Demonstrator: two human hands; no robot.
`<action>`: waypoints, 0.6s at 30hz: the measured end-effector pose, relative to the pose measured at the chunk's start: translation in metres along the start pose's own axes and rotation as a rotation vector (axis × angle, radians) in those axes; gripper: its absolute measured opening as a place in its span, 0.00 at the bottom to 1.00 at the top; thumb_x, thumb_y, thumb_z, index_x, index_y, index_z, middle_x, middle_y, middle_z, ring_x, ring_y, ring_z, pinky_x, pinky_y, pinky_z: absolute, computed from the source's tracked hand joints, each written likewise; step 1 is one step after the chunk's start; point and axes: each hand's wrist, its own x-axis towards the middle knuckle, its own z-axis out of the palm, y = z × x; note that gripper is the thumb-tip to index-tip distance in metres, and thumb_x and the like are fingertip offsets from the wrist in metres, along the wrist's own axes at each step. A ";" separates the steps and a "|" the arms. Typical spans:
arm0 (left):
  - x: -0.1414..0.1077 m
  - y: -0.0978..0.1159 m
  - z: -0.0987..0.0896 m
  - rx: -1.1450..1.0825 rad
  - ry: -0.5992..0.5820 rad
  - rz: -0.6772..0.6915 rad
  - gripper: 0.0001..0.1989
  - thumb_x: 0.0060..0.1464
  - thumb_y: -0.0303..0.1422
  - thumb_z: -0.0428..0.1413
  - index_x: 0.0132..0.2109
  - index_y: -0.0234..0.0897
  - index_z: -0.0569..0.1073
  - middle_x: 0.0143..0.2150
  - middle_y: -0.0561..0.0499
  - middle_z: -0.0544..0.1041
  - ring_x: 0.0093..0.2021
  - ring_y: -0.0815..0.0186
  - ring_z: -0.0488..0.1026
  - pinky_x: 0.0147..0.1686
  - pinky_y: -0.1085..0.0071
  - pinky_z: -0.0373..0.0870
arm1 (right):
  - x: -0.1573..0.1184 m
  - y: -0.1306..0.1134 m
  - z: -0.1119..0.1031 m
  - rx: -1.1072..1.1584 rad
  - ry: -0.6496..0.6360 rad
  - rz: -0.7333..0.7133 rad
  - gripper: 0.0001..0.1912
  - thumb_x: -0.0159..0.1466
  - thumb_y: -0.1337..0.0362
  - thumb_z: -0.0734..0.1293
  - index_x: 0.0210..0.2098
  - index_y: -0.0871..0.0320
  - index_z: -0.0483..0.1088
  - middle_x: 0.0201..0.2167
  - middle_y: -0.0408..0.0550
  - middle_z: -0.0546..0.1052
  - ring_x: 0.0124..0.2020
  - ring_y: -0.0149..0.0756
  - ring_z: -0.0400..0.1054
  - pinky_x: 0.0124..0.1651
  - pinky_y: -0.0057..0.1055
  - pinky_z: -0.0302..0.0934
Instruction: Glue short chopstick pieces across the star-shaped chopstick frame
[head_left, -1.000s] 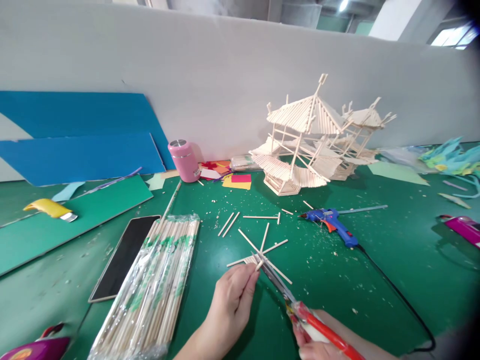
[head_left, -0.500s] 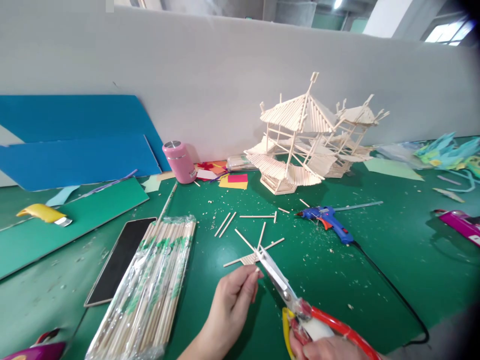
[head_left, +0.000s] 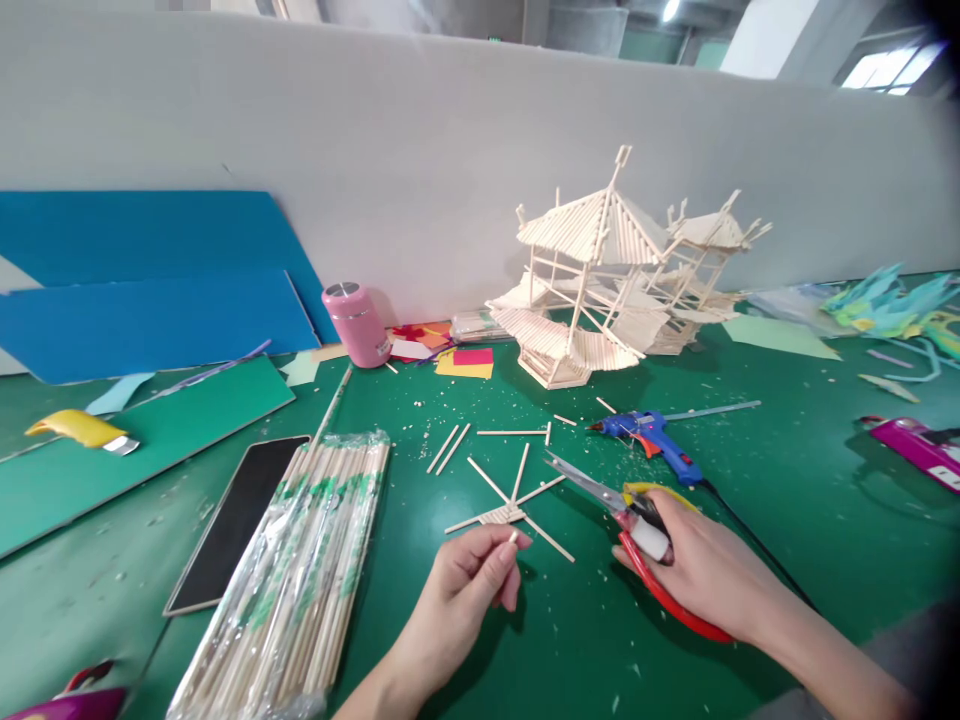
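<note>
Between the thumb and fingers of my left hand is a short wooden stick, mostly hidden, only its pale end showing. My right hand is closed around the red and yellow handles of a pair of scissors. Their blades point up and left, nearly together, and touch no stick that I can make out. Just beyond my left hand lies a star-shaped frame of thin sticks, with short pieces filling one gap near its centre. Two loose sticks lie side by side farther off.
A blue glue gun lies to the right, its cable running toward me. Stick pavilion models stand at the back. To the left are a bag of sticks, a dark phone-like slab, a yellow cutter and a pink flask.
My right hand has swung the scissors away to the right of my left hand and turned them. The left hand keeps the stick in nearly the same place.
</note>
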 end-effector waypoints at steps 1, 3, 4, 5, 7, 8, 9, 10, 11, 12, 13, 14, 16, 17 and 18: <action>-0.001 -0.002 0.000 0.133 0.015 0.072 0.13 0.58 0.36 0.45 0.38 0.32 0.70 0.18 0.56 0.65 0.20 0.74 0.58 0.22 0.77 0.57 | 0.003 0.002 0.000 -0.090 0.039 -0.004 0.20 0.55 0.46 0.59 0.38 0.56 0.61 0.34 0.50 0.73 0.32 0.43 0.69 0.30 0.34 0.60; -0.002 -0.006 0.000 0.408 0.027 0.252 0.10 0.58 0.33 0.45 0.39 0.33 0.69 0.23 0.52 0.68 0.24 0.71 0.63 0.26 0.75 0.60 | 0.007 0.006 0.002 -0.225 0.090 -0.014 0.22 0.55 0.45 0.59 0.38 0.57 0.61 0.33 0.52 0.73 0.32 0.46 0.69 0.29 0.36 0.60; -0.003 -0.008 0.000 0.529 0.021 0.340 0.09 0.58 0.31 0.45 0.40 0.34 0.69 0.25 0.51 0.70 0.26 0.70 0.64 0.27 0.74 0.61 | 0.009 0.008 0.002 -0.270 0.108 -0.021 0.23 0.55 0.45 0.58 0.39 0.58 0.62 0.33 0.53 0.73 0.33 0.47 0.69 0.29 0.36 0.60; -0.003 -0.011 0.000 0.634 0.013 0.415 0.09 0.58 0.30 0.45 0.40 0.35 0.69 0.27 0.49 0.70 0.28 0.69 0.65 0.28 0.74 0.62 | 0.010 0.010 0.003 -0.305 0.126 -0.031 0.23 0.55 0.46 0.58 0.40 0.58 0.62 0.33 0.54 0.73 0.33 0.47 0.69 0.29 0.37 0.60; -0.003 -0.015 0.000 0.797 0.007 0.524 0.09 0.57 0.28 0.45 0.41 0.35 0.68 0.28 0.48 0.71 0.29 0.67 0.65 0.29 0.73 0.62 | 0.014 0.014 0.005 -0.344 0.161 -0.063 0.25 0.55 0.46 0.58 0.42 0.59 0.62 0.35 0.54 0.73 0.35 0.47 0.69 0.32 0.37 0.60; -0.002 -0.016 0.000 0.853 0.015 0.562 0.09 0.57 0.27 0.44 0.41 0.35 0.68 0.27 0.49 0.70 0.28 0.67 0.65 0.29 0.72 0.62 | 0.015 0.016 0.006 -0.355 0.176 -0.078 0.25 0.55 0.46 0.59 0.43 0.59 0.62 0.36 0.55 0.72 0.37 0.47 0.69 0.34 0.37 0.60; -0.002 -0.017 0.000 0.894 0.027 0.592 0.09 0.57 0.27 0.44 0.40 0.35 0.68 0.27 0.49 0.70 0.28 0.67 0.65 0.29 0.72 0.62 | 0.017 0.018 0.007 -0.363 0.189 -0.090 0.25 0.55 0.47 0.59 0.43 0.59 0.62 0.37 0.55 0.72 0.38 0.47 0.68 0.35 0.37 0.60; -0.001 -0.017 0.000 0.917 0.037 0.614 0.08 0.57 0.27 0.44 0.40 0.34 0.68 0.26 0.49 0.70 0.27 0.67 0.65 0.29 0.71 0.62 | 0.018 0.020 0.008 -0.371 0.200 -0.098 0.25 0.55 0.47 0.59 0.43 0.60 0.62 0.38 0.56 0.72 0.39 0.47 0.68 0.36 0.37 0.60; -0.001 -0.017 0.000 0.930 0.046 0.629 0.08 0.57 0.27 0.44 0.40 0.34 0.67 0.26 0.49 0.70 0.27 0.67 0.65 0.29 0.71 0.62 | 0.019 0.021 0.009 -0.378 0.210 -0.102 0.25 0.54 0.47 0.60 0.42 0.60 0.62 0.38 0.56 0.71 0.40 0.48 0.67 0.37 0.38 0.59; 0.000 -0.017 0.000 0.937 0.053 0.638 0.09 0.58 0.27 0.44 0.39 0.34 0.68 0.26 0.49 0.70 0.27 0.67 0.65 0.30 0.71 0.62 | 0.020 0.022 0.011 -0.382 0.219 -0.106 0.25 0.54 0.47 0.60 0.42 0.61 0.63 0.39 0.57 0.71 0.40 0.48 0.67 0.37 0.38 0.59; 0.000 -0.016 0.000 0.942 0.059 0.642 0.09 0.58 0.27 0.43 0.39 0.34 0.68 0.26 0.49 0.70 0.28 0.66 0.65 0.30 0.70 0.62 | 0.021 0.023 0.012 -0.385 0.227 -0.110 0.25 0.54 0.47 0.60 0.41 0.61 0.63 0.39 0.57 0.71 0.40 0.49 0.67 0.37 0.39 0.59; -0.001 -0.015 0.001 0.950 0.066 0.646 0.09 0.58 0.27 0.43 0.38 0.34 0.68 0.27 0.49 0.71 0.29 0.66 0.65 0.31 0.69 0.62 | 0.021 0.023 0.013 -0.387 0.235 -0.116 0.25 0.54 0.47 0.60 0.41 0.61 0.63 0.39 0.57 0.71 0.40 0.49 0.67 0.38 0.39 0.59; -0.001 -0.013 0.003 0.965 0.077 0.655 0.09 0.58 0.27 0.43 0.38 0.35 0.68 0.30 0.48 0.71 0.32 0.65 0.66 0.34 0.68 0.62 | 0.020 0.021 0.016 -0.388 0.247 -0.128 0.24 0.54 0.48 0.60 0.41 0.61 0.63 0.39 0.57 0.71 0.40 0.49 0.66 0.38 0.39 0.58; -0.001 -0.012 0.004 0.970 0.083 0.659 0.10 0.58 0.27 0.42 0.37 0.35 0.68 0.32 0.47 0.71 0.34 0.65 0.67 0.35 0.67 0.62 | 0.019 0.020 0.017 -0.389 0.251 -0.134 0.23 0.54 0.49 0.60 0.41 0.61 0.64 0.38 0.57 0.71 0.40 0.48 0.66 0.38 0.38 0.58; -0.002 -0.012 0.005 0.972 0.087 0.662 0.10 0.58 0.26 0.42 0.37 0.35 0.67 0.34 0.47 0.71 0.36 0.64 0.67 0.37 0.66 0.62 | 0.018 0.018 0.018 -0.389 0.254 -0.139 0.23 0.54 0.49 0.61 0.40 0.61 0.64 0.38 0.56 0.72 0.40 0.48 0.66 0.38 0.38 0.58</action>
